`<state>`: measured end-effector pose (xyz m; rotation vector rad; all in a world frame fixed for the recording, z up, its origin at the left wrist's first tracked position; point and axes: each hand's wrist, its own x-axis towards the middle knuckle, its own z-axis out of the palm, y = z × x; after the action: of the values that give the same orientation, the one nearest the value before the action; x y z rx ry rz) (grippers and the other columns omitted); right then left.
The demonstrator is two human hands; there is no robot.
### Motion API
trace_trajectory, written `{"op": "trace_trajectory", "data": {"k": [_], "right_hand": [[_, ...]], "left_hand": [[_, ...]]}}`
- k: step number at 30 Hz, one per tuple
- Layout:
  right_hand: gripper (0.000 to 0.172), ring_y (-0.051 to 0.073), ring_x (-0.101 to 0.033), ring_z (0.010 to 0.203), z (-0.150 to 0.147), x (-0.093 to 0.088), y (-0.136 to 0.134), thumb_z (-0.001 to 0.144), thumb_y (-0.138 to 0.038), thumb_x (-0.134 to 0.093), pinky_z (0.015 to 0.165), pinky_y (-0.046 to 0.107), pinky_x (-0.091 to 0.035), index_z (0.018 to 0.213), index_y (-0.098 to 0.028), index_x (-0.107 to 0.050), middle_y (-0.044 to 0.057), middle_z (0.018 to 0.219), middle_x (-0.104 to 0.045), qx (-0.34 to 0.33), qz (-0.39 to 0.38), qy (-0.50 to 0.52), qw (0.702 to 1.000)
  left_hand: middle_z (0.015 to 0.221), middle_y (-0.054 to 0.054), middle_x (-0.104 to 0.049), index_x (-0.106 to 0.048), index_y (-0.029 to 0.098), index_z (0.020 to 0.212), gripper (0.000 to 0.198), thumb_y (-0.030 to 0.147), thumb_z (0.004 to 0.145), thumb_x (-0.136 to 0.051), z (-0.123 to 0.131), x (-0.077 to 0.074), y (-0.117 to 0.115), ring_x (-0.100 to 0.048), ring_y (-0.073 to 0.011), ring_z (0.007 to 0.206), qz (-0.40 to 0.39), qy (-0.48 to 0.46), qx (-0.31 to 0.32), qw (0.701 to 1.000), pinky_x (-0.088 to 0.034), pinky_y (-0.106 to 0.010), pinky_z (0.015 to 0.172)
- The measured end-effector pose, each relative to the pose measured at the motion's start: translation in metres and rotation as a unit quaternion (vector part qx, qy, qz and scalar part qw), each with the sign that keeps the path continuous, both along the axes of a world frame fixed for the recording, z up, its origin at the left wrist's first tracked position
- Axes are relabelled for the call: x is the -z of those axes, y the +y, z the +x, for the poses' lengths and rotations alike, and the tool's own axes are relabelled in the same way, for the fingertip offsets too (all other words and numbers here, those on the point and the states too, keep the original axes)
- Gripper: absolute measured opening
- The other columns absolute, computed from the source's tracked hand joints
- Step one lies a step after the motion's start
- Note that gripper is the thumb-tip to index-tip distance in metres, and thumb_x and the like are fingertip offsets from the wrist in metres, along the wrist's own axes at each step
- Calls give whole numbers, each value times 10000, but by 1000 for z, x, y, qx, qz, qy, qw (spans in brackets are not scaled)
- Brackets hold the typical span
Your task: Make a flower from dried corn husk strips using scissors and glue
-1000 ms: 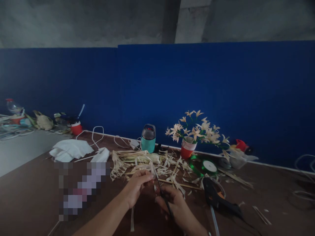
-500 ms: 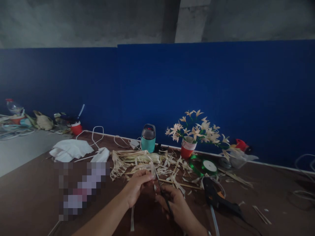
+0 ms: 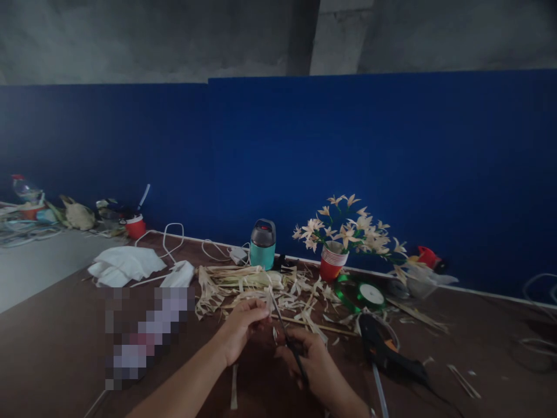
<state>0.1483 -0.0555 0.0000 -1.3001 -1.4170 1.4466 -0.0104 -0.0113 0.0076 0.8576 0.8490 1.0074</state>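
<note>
My left hand [image 3: 246, 325] pinches a small pale piece of dried husk [image 3: 269, 304] between thumb and fingers. In my right hand [image 3: 307, 354] is a pair of dark scissors [image 3: 286, 332], its blades pointing up and away beside the husk piece. Whether the blades touch the husk I cannot tell. Just beyond both hands lies a heap of dried husk strips [image 3: 243, 280] on the brown table [image 3: 195, 389]. A single narrow strip [image 3: 234, 386] rests below my left wrist.
Right of my hands lies a black glue gun [image 3: 385, 351] with a clear stick. Behind stand a red cup [image 3: 333, 267] holding pale husk flowers [image 3: 348, 232], a green ribbon spool [image 3: 369, 294] and a teal-dark device [image 3: 262, 249]. White cloth [image 3: 126, 266] lies at left.
Both hands stay in nearly the same place. The scissors and the husk piece have shifted only very slightly.
</note>
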Motion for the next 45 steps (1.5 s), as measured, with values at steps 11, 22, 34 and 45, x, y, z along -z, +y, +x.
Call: {"op": "trace_trajectory", "data": {"k": [11, 22, 34, 45], "right_hand": [[405, 36, -322, 298, 2, 3, 2, 626, -517, -644, 281, 148, -258, 762, -139, -587, -92, 396, -400, 1, 15, -7, 1000], [436, 38, -343, 302, 0, -1, 0, 605, -527, -656, 282, 152, -265, 789, -139, -579, -93, 409, -421, -1, -5, -1, 1000], [475, 44, -387, 296, 1, 3, -1, 574, -558, -679, 294, 142, -291, 776, -152, -538, -74, 411, -486, -44, -43, 52, 997], [449, 36, -409, 312, 6, 7, 2, 583, -515, -707, 289, 124, -300, 786, -154, -533, -80, 459, -490, -60, -58, 84, 993]], "left_hand": [[535, 44, -556, -552, 165, 633, 148, 212, 575, -680, -3, 3, 3, -464, -85, 512, -16, -12, -41, 999, -279, -200, 502], [570, 35, -556, -608, 149, 622, 154, 264, 636, -711, -3, 7, 3, -466, -79, 540, 7, -18, -69, 997, -310, -201, 542], [659, -6, -635, -625, 154, 635, 130, 262, 656, -694, 0, 8, 3, -555, -117, 649, 71, -40, -140, 987, -382, -213, 620], [643, 0, -615, -613, 149, 619, 109, 220, 607, -695, 1, 0, 0, -551, -118, 634, 40, -21, -74, 996, -390, -213, 601]]}}
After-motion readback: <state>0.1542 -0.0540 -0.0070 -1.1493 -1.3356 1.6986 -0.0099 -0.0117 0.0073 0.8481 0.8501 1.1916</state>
